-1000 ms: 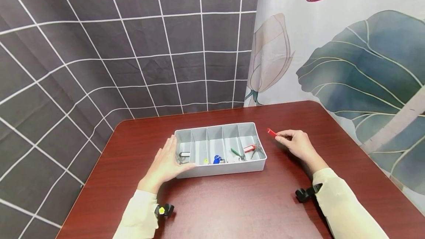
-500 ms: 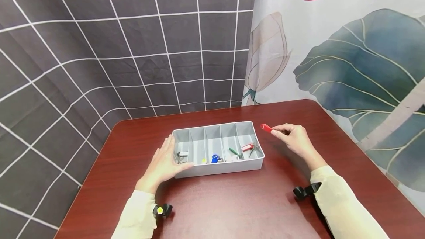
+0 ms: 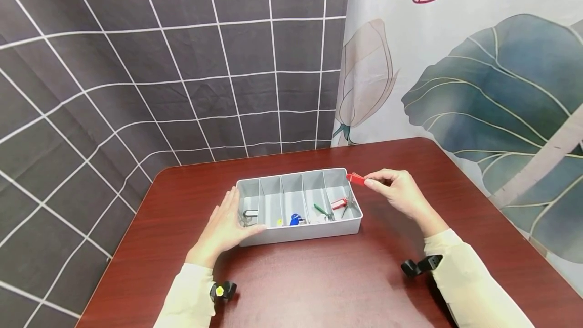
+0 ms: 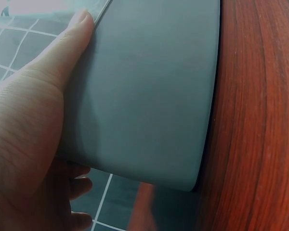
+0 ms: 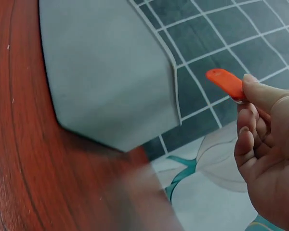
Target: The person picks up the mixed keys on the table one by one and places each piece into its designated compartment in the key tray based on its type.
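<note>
A light grey tray (image 3: 300,235) with several compartments stands on the table. My left hand (image 3: 220,224) rests against its left end, fingers extended along the side and thumb along the front rim. Thumb and fingertips of my right hand (image 3: 401,194) pinch a red key tag (image 3: 357,179) just beyond the tray's right rim. The right wrist view shows the tag (image 5: 226,83) with a small hole at its far end and a bit of metal near the fingertips; the fingers hide the rest. Another red tag (image 3: 339,203) with a white label lies in the rightmost compartment.
In other compartments lie a green-handled item (image 3: 322,210), a blue item (image 3: 296,219), a yellow bit (image 3: 280,222) and a black-and-white item (image 3: 250,213). Beyond the red-brown table (image 3: 291,277) hang a dark grid curtain (image 3: 182,54) and a floral curtain (image 3: 378,4).
My right hand has moved left and slightly up, bringing the red key tag from beside the tray to its right rim. The left hand keeps its place on the tray.
</note>
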`<state>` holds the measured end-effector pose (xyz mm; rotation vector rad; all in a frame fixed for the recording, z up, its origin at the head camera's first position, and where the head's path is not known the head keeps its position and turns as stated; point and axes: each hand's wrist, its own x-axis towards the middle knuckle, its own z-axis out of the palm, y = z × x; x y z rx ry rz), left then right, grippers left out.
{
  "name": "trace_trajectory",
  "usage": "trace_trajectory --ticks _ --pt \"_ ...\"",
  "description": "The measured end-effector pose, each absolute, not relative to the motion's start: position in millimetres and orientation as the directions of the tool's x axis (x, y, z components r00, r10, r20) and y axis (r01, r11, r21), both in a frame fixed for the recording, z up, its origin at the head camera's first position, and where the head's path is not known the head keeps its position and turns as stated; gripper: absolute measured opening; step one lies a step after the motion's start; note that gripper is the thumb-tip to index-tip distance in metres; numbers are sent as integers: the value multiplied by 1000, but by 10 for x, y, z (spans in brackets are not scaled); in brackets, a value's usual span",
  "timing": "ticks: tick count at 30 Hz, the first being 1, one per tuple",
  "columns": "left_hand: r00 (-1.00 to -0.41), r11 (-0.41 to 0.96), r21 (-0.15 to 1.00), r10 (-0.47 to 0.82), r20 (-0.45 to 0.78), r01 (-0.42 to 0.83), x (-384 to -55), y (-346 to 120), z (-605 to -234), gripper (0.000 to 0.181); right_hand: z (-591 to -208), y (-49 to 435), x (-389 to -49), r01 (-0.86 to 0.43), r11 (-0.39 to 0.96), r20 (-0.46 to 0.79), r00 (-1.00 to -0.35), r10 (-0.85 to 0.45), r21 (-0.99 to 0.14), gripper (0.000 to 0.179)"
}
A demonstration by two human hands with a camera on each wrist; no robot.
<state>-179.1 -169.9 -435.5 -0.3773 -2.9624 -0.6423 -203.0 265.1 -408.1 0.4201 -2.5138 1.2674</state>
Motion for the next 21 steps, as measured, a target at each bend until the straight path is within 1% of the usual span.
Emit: trace_trajectory --ticks 4,10,15,21 --pt "-967 878 405 218 135 255 -1786 -1696 -4351 133 -4042 2620 -1994 -393 529 349 -918 -186 -752 16" --pt "-968 877 411 215 126 249 -1787 -1697 -4351 128 -3999 2588 -1961 -353 461 263 -932 -249 -814 18" --pt "-968 877 410 216 128 250 -1785 -1698 -4355 126 -4044 2584 -1971 -347 424 222 -922 -316 -837 16" --pt "-968 874 416 216 131 251 -1782 -1696 -4356 126 -4100 2584 -1977 -327 431 169 -915 -365 -841 15"
